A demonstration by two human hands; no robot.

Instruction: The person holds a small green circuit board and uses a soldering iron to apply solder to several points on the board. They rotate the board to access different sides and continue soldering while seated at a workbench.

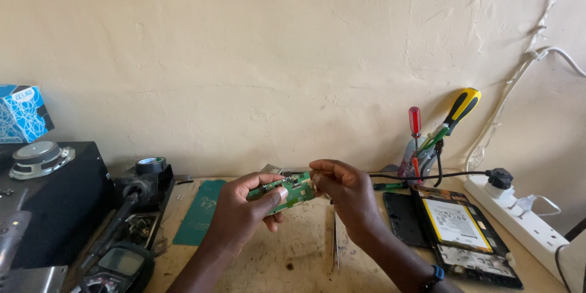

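Head view: left hand (241, 210) and right hand (342, 192) both pinch a green circuit board (292, 189) between them (light, stiff, likely fragile), best gripped by its edges.

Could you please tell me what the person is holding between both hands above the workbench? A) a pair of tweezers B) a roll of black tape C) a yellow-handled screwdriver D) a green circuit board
D: the left hand and the right hand both grip a green circuit board, while the tweezers lie on the bench below and the yellow-handled screwdriver stands in a holder by the wall.
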